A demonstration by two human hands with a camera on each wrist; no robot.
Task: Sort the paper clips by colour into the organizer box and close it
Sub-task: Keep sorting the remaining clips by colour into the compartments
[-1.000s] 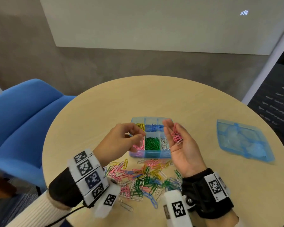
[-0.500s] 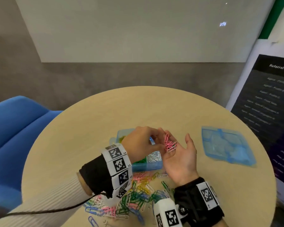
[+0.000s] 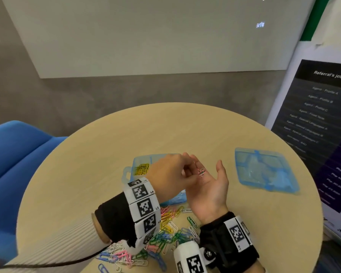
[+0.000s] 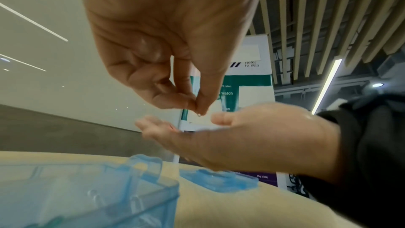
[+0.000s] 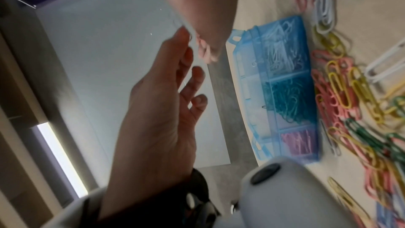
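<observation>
My right hand (image 3: 209,186) is held palm up and flat above the table, with a small cluster of pink paper clips (image 3: 201,172) lying on it. My left hand (image 3: 192,169) reaches across, and its thumb and forefinger (image 4: 198,107) pinch together right at that cluster. The blue organizer box (image 3: 138,168) stands open under my left hand and is partly hidden by it. In the right wrist view its near compartments (image 5: 285,93) hold white, green and pink clips. The box's lid (image 3: 266,170) lies apart on the right. Loose mixed clips (image 3: 165,233) are piled near the front edge.
The round wooden table (image 3: 165,131) is bare at the back. A blue chair (image 3: 14,154) stands on the left. A printed poster board (image 3: 323,125) leans close to the table's right edge.
My left hand has moved right from over the box to my right palm and now pinches at the pink clips. My right hand has stayed palm up.
</observation>
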